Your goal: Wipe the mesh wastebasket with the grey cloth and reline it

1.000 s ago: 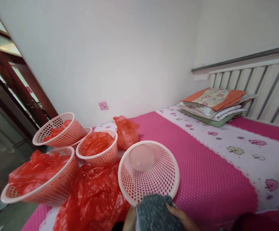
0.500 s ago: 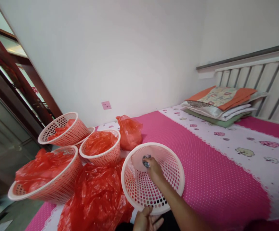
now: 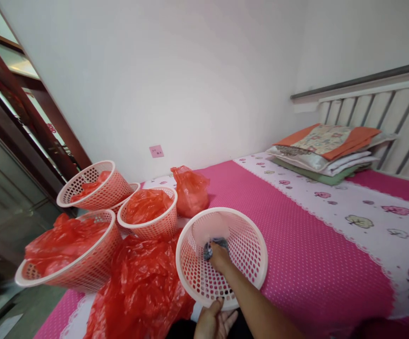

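Note:
A pale pink plastic basket (image 3: 254, 245) with a perforated wall is tilted with its mouth toward me. My left hand (image 3: 213, 322) grips its near rim, thumb over the edge and fingers underneath. Inside the basket, close to the bottom, my right hand (image 3: 221, 260) is closed on a crumpled grey-blue cloth (image 3: 221, 242). My right fingertips are partly hidden by the hand and the cloth. Just left of this basket lies a loose heap of red plastic bags (image 3: 144, 287).
Similar baskets (image 3: 160, 225) holding red bags are grouped to the left. A tied red bag (image 3: 192, 193) stands by the wall. Folded bedding and a cushion (image 3: 331, 141) are stacked at the back right of the pink dotted bedspread (image 3: 306, 263).
My right hand has moved slightly left and lower in the basket, and more of the cloth shows, spread around my fingers. My left hand keeps its hold on the rim.

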`<act>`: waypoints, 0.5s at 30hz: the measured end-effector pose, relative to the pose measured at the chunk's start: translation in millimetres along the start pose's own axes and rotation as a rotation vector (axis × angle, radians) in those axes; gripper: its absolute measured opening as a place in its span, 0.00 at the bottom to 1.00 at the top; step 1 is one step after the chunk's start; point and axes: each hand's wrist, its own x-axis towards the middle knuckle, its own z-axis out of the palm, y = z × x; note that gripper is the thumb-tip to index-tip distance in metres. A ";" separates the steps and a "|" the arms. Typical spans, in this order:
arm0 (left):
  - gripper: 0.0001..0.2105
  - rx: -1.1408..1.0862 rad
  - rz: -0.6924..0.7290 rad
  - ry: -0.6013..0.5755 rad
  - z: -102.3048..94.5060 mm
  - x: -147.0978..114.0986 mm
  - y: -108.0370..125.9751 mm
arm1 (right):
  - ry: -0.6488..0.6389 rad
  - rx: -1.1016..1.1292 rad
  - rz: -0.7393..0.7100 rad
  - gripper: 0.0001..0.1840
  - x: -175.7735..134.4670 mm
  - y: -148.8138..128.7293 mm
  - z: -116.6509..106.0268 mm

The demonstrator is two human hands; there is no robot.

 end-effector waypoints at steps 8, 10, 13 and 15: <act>0.36 -0.049 0.201 -0.137 -22.6 25.4 -30.8 | -0.096 -0.024 -0.048 0.30 -4.1 -3.8 -5.6; 0.36 -0.026 0.252 -0.091 -23.8 30.1 -36.9 | -0.117 -0.032 -0.055 0.31 -5.2 -4.5 -7.3; 0.35 0.008 0.292 -0.056 -23.7 34.6 -41.0 | -0.141 -0.035 -0.067 0.31 -6.7 -4.1 -10.2; 0.36 0.015 0.299 -0.051 -25.0 38.3 -42.1 | -0.150 -0.028 -0.077 0.31 -7.7 -2.4 -11.9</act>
